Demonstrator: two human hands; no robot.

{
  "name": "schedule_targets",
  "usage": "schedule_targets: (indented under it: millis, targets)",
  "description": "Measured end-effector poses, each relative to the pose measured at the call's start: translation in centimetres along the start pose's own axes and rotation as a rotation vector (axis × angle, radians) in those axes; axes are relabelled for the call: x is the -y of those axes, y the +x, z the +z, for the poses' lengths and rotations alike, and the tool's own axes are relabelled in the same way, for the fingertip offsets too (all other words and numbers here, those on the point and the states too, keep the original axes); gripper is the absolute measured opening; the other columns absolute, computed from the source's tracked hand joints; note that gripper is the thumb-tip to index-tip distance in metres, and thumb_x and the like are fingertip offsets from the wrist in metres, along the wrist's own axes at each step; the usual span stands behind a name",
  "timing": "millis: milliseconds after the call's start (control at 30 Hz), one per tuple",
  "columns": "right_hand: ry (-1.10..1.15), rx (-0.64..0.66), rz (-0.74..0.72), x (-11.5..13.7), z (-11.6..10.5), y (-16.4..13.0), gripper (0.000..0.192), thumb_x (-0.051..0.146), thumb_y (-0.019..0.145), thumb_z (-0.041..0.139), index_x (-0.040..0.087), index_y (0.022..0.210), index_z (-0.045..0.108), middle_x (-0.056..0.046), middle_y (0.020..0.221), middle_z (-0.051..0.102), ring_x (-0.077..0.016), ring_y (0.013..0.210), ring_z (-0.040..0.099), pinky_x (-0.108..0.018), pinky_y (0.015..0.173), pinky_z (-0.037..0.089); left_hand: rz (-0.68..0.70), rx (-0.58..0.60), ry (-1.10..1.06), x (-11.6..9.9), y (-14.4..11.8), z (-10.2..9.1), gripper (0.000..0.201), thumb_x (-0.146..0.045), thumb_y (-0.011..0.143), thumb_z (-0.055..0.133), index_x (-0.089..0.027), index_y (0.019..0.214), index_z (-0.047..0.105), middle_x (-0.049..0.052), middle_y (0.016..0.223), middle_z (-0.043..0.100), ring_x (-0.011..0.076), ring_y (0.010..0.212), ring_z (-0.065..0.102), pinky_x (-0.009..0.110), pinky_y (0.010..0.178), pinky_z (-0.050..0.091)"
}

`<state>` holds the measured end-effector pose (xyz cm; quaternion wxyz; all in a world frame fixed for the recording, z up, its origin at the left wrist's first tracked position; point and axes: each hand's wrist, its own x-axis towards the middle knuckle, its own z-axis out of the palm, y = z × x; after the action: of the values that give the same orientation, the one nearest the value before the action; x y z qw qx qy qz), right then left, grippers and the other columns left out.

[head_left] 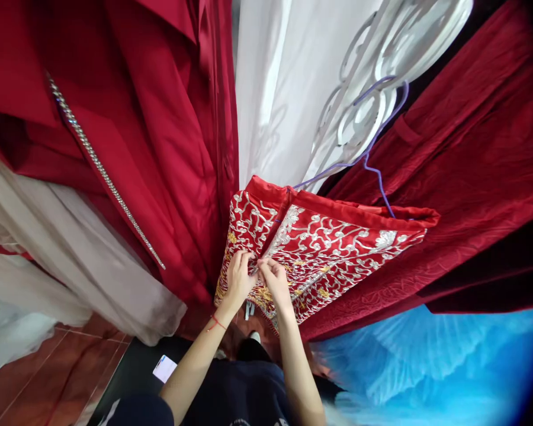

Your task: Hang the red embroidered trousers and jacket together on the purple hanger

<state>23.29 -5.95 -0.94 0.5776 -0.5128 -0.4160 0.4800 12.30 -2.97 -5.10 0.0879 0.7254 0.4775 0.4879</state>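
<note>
A red skirt (pixel 337 236) with silver and gold embroidery hangs in front of me by its waistband. It is on a purple wire hanger (pixel 368 155). Below the waistband a slit runs down the skirt. My left hand (pixel 241 277) pinches the cloth at the slit's lower end, and a thin red string circles that wrist. Close beside it, my right hand (pixel 274 281) is closed on the slit's other edge, thumb against fingers. Whatever small part sits between the fingertips is too hidden to make out.
White scrollwork (pixel 359 112) stands behind the hanger. Dark red gowns (pixel 160 136) hang at left, one with a rhinestone strip (pixel 111 183); more red fabric (pixel 471 148) hangs right. A blue pleated garment (pixel 408 361) is lower right. A white card (pixel 164 368) lies on a black surface lower left.
</note>
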Motion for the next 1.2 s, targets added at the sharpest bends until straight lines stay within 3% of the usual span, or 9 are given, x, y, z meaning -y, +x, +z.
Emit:
schedule_targets:
  millis: [100,300,400,533,667,867,967,1067,1200]
  targets:
    - [-0.022,-0.039,-0.006,-0.4,0.5,-0.7,0.03,0.047,0.076,0.067,0.018,0.071,0.061,0.009,0.047,0.039,-0.0067,0.043,0.028,-0.021,0.042,0.019,-0.037,0.001,0.018,-0.1,0.3,0.8,0.01,-0.014,0.084,0.061,-0.022,0.086,0.055,0.007,0.087,0.063,0.0244,0.083,0.064,0.036,0.075,0.053]
    - [-0.005,-0.118,-0.024,0.4,1.6,-1.4,0.029,0.044,0.078,0.065,0.018,0.069,0.058,0.009,0.043,0.038,-0.0057,0.039,0.027,-0.021,0.041,0.02,-0.02,-0.001,-0.018,0.4,-1.0,2.6,0.01,-0.014,0.091,0.05,-0.02,0.097,0.056,0.01,0.089,0.066,0.0249,0.083,0.065,0.035,0.072,0.052]
    - [0.013,-0.134,-0.054,2.6,2.0,-1.6,0.026,0.042,0.082,0.062,0.017,0.074,0.061,0.009,0.044,0.042,-0.0057,0.039,0.03,-0.021,0.041,0.023,0.012,-0.003,-0.023,0.5,-1.1,3.2,0.009,-0.017,0.093,0.049,-0.02,0.091,0.057,0.01,0.085,0.066,0.0254,0.081,0.066,0.036,0.072,0.053]
    - [0.043,-0.177,-0.187,7.5,2.0,-1.3,0.025,0.042,0.085,0.064,0.017,0.086,0.068,0.009,0.047,0.045,-0.005,0.037,0.03,-0.02,0.039,0.023,0.029,-0.007,0.017,0.1,-1.2,3.3,0.016,-0.022,0.095,0.05,-0.021,0.081,0.059,0.008,0.078,0.066,0.0243,0.076,0.066,0.036,0.071,0.053]
    - [-0.021,-0.148,-0.332,11.9,2.2,0.7,0.024,0.04,0.085,0.068,0.017,0.081,0.069,0.007,0.049,0.052,-0.0047,0.035,0.035,-0.02,0.036,0.023,0.019,-0.02,0.1,-0.4,-1.5,3.0,0.015,-0.021,0.095,0.052,-0.021,0.084,0.063,0.007,0.081,0.067,0.0227,0.076,0.065,0.035,0.072,0.052]
    - [0.07,-0.169,-0.483,14.1,2.9,2.7,0.018,0.035,0.088,0.066,0.018,0.081,0.067,0.005,0.053,0.059,-0.0048,0.034,0.038,-0.02,0.036,0.028,0.034,-0.048,0.171,-0.7,-1.6,3.0,0.014,-0.019,0.096,0.052,-0.018,0.089,0.065,0.006,0.083,0.067,0.0201,0.076,0.064,0.031,0.071,0.051]
    - [0.004,-0.04,-0.435,14.0,1.7,2.6,0.022,0.04,0.089,0.065,0.018,0.086,0.066,0.005,0.056,0.061,-0.0064,0.037,0.046,-0.02,0.038,0.036,0.031,-0.061,0.163,-1.0,-1.0,1.8,0.016,-0.022,0.096,0.056,-0.018,0.082,0.062,0.005,0.076,0.064,0.018,0.07,0.061,0.029,0.066,0.049]
    - [-0.109,0.07,-0.385,13.5,-0.8,2.1,0.026,0.043,0.093,0.061,0.018,0.091,0.067,0.004,0.059,0.063,-0.0075,0.041,0.051,-0.021,0.043,0.041,0.099,-0.147,0.059,-2.4,1.4,-0.9,0.015,-0.025,0.092,0.063,-0.019,0.079,0.061,0.002,0.073,0.062,0.0157,0.069,0.059,0.027,0.067,0.049]
    - [-0.128,0.098,-0.365,12.9,-4.2,1.4,0.028,0.043,0.096,0.058,0.018,0.089,0.068,0.003,0.059,0.061,-0.0078,0.043,0.052,-0.021,0.044,0.041,0.282,-0.545,0.064,-7.3,8.4,-5.9,0.003,-0.022,0.09,0.063,-0.02,0.089,0.064,0.005,0.085,0.065,0.0185,0.085,0.061,0.032,0.081,0.048]
